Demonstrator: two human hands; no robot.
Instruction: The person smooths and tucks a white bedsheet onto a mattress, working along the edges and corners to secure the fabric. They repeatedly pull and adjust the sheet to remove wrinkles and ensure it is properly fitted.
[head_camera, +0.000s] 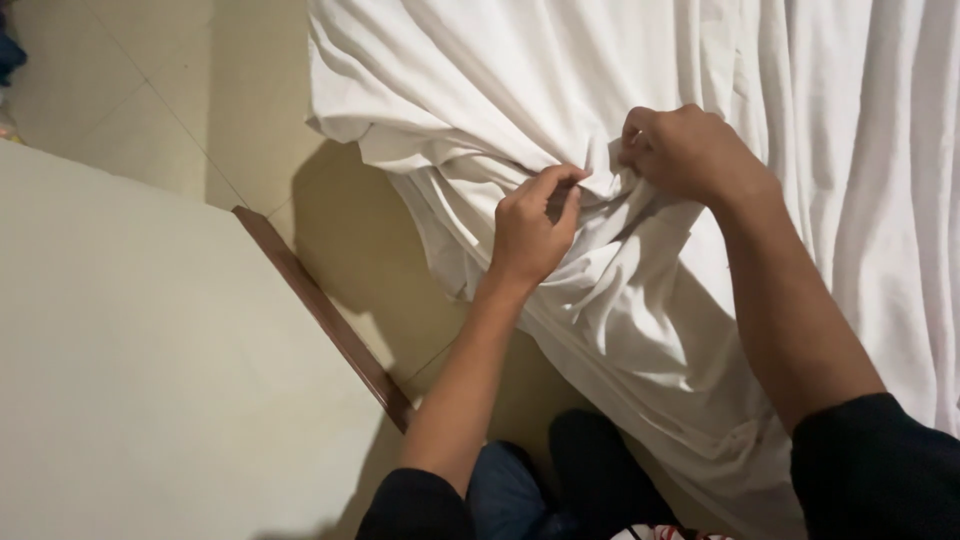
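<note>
From the head view, the left hand (530, 235) pinches a gathered fold of the white sheet (560, 90) between thumb and fingers, and the right hand (690, 150) is clenched on the bunched cloth just beside it; the fabric puckers toward both grips. The sheet hangs over the bed's corner down to the pale tiled floor (150, 90). At left stands a cream panel (150, 380) with a brown wooden edge (325, 310).
</note>
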